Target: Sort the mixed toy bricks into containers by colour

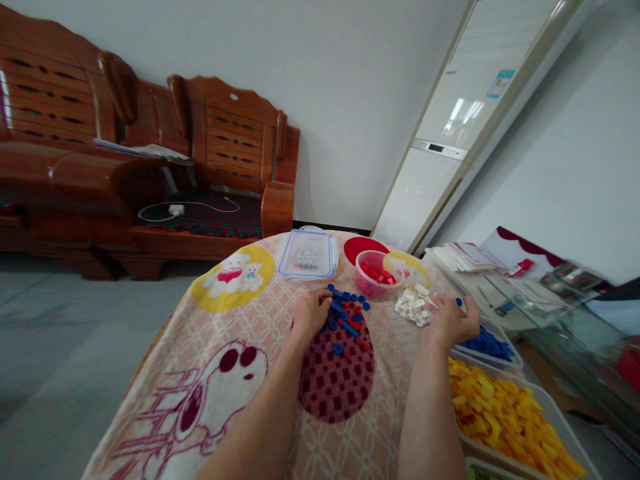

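My left hand (314,311) rests at the left edge of a loose pile of blue pieces (351,329) mixed with small red pieces (365,347). Its fingers are curled together, and what they hold, if anything, is hidden. On the right, my right hand (453,320) holds a small round blue piece (459,302) between its fingertips, above the near side of the bin of blue pieces (487,345). Just left of that hand lies a heap of white pieces (413,305). Behind the piles stands a clear round tub (379,275) with red pieces inside.
A clear lidded box (307,255) and a red disc (361,248) lie at the table's far edge. A large bin of yellow pieces (505,413) stands at the right. Beyond are a glass shelf (555,327), a wooden sofa (225,147) and a white upright unit (440,140).
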A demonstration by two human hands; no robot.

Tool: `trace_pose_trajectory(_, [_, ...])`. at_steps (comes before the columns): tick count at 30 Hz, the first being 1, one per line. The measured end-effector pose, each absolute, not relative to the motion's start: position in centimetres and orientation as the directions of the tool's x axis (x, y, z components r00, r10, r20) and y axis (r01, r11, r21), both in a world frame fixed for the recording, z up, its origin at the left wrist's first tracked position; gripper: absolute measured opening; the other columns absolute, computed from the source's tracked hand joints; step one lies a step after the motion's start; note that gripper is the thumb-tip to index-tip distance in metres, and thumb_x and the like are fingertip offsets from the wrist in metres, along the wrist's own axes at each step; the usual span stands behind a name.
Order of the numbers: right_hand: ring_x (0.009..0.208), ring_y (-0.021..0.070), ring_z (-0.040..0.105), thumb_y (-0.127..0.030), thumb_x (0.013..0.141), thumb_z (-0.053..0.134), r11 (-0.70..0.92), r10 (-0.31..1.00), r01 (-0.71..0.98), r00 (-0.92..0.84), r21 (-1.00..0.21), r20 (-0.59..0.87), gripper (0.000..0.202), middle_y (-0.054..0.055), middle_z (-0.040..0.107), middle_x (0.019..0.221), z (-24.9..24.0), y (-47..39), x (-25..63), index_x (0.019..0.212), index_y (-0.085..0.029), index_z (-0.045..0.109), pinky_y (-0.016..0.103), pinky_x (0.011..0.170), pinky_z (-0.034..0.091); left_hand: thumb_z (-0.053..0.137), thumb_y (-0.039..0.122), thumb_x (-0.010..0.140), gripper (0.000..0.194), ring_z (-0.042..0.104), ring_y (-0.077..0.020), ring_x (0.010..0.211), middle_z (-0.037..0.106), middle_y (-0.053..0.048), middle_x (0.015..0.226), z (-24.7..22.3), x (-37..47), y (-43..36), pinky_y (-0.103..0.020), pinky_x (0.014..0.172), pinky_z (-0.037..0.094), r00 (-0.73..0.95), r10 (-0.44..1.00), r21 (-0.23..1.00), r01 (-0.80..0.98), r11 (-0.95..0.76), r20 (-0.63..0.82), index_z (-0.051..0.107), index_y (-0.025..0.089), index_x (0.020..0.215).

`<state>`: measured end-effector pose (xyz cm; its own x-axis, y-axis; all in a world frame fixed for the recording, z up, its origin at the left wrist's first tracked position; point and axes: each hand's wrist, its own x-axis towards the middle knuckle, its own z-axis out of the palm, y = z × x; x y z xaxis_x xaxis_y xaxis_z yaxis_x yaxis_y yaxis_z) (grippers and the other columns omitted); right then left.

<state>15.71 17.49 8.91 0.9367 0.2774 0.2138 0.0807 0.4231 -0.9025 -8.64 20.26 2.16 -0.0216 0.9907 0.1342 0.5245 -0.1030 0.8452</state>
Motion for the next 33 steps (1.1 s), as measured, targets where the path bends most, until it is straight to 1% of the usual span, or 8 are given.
trace_pose_trajectory(2, [0.060,0.0188,0.067,-0.021,0.065,0.058,0.410,0.279,0.090,0.935,-0.908,0.219,0.052,0.000,0.067,0.069,9.0,17.3,16.0,0.117,-0.016,0.056,0.026,0.045,0.053,0.055,0.018,0.084,0.026,0.069,-0.0195,0.085,0.076,-0.005,0.093,2.1,-8.6,20.3,-0.032,0.084,0.053,-0.019,0.991,0.843,0.528,-0.102,0.132,0.074,0.018,0.102])
trace_pose_trajectory(5, [0.051,0.0175,0.064,-0.025,0.066,0.059,0.354,0.455,0.075,0.857,-0.932,0.242,0.039,-0.001,0.066,0.062,8.9,17.5,15.2,0.103,-0.014,0.062,0.025,0.041,0.050,0.055,0.020,0.084,0.027,0.069,-0.0197,0.083,0.076,-0.005,0.090,1.8,-8.6,20.3,-0.032,0.083,0.053,-0.025,0.991,0.840,0.533,-0.100,0.133,0.074,0.018,0.103])
trace_pose_trajectory(9, [0.040,0.0138,0.057,-0.036,0.067,0.064,0.236,0.765,0.103,0.594,-0.966,0.250,0.031,-0.001,0.064,0.055,8.4,18.3,12.8,0.087,-0.013,0.065,0.022,0.036,0.045,0.054,0.020,0.084,0.028,0.069,-0.0197,0.084,0.075,-0.005,0.090,1.7,-8.7,20.4,-0.031,0.082,0.053,-0.032,0.990,0.840,0.534,-0.099,0.137,0.073,0.018,0.104])
trace_pose_trajectory(13, [0.037,0.0117,0.055,-0.042,0.070,0.061,0.097,0.928,0.250,0.328,-0.963,0.178,0.030,-0.001,0.063,0.053,7.5,18.8,9.7,0.080,-0.014,0.066,0.019,0.033,0.039,0.054,0.019,0.084,0.028,0.069,-0.0202,0.084,0.076,-0.006,0.091,2.2,-8.7,20.1,-0.032,0.082,0.052,-0.032,0.992,0.837,0.540,-0.085,0.121,0.074,0.017,0.104])
trace_pose_trajectory(18, [0.043,0.0119,0.057,-0.034,0.079,0.054,0.073,0.989,0.547,0.069,-0.834,0.132,0.023,0.000,0.064,0.057,6.5,18.7,6.5,0.080,-0.016,0.068,0.021,0.044,0.042,0.055,0.017,0.084,0.026,0.069,-0.0205,0.090,0.076,-0.006,0.098,2.5,-8.7,20.0,-0.032,0.087,0.052,-0.015,0.988,0.842,0.525,-0.122,0.152,0.074,0.017,0.101])
trace_pose_trajectory(23, [0.074,0.0157,0.066,-0.024,0.078,0.061,0.129,0.991,0.811,-0.092,-0.571,0.094,0.011,0.004,0.072,0.074,6.2,18.5,5.0,0.072,-0.020,0.071,0.023,0.068,0.044,0.055,0.016,0.083,0.026,0.069,-0.0214,0.093,0.076,-0.007,0.100,2.2,-8.7,20.1,-0.033,0.088,0.052,-0.012,0.987,0.854,0.503,-0.133,0.161,0.075,0.017,0.099])
trace_pose_trajectory(26, [0.084,0.0169,0.066,-0.024,0.078,0.063,0.116,0.993,0.883,-0.107,-0.454,0.046,0.009,0.006,0.073,0.085,6.1,18.4,4.6,0.076,-0.020,0.071,0.024,0.072,0.041,0.054,0.016,0.083,0.026,0.069,-0.0215,0.092,0.076,-0.007,0.098,2.1,-8.7,20.2,-0.033,0.088,0.053,-0.009,0.987,0.856,0.500,-0.134,0.160,0.075,0.017,0.098])
trace_pose_trajectory(33, [0.092,0.0203,0.065,-0.027,0.082,0.061,0.063,0.998,0.952,-0.060,-0.301,0.018,0.018,0.010,0.073,0.098,5.8,18.4,4.0,0.094,-0.018,0.070,0.027,0.073,0.039,0.054,0.014,0.082,0.027,0.069,-0.0203,0.091,0.076,-0.005,0.097,2.3,-8.7,20.0,-0.031,0.087,0.053,0.001,0.987,0.849,0.510,-0.141,0.163,0.075,0.019,0.098])
